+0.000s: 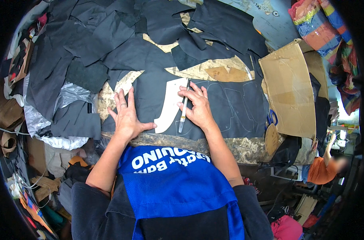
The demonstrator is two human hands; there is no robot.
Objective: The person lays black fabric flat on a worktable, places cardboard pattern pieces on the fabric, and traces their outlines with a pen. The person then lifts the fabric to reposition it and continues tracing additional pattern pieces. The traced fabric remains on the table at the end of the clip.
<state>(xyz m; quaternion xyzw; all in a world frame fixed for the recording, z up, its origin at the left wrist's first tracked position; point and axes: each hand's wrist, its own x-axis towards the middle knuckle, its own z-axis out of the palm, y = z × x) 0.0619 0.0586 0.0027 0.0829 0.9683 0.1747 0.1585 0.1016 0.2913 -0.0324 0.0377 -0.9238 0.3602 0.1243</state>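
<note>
Bold white lettering (150,160) (partly lost in the folds) stands on the blue apron (178,190).

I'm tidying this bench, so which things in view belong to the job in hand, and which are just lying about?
In use:
pen, in the right hand
white template, thumb of the left hand at its lower end
dark sheet beneath, bearing pale outlines

Apparently just lying about:
cardboard piece, right
brown flat piece, beyond the sheet
silvery plastic, left
loose dark pieces, upper left

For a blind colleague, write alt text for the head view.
A white template lies on black sheet material, the left hand spread with its thumb at one edge and the right hand holding a pen. Pale outlines mark the material farther right.
</note>
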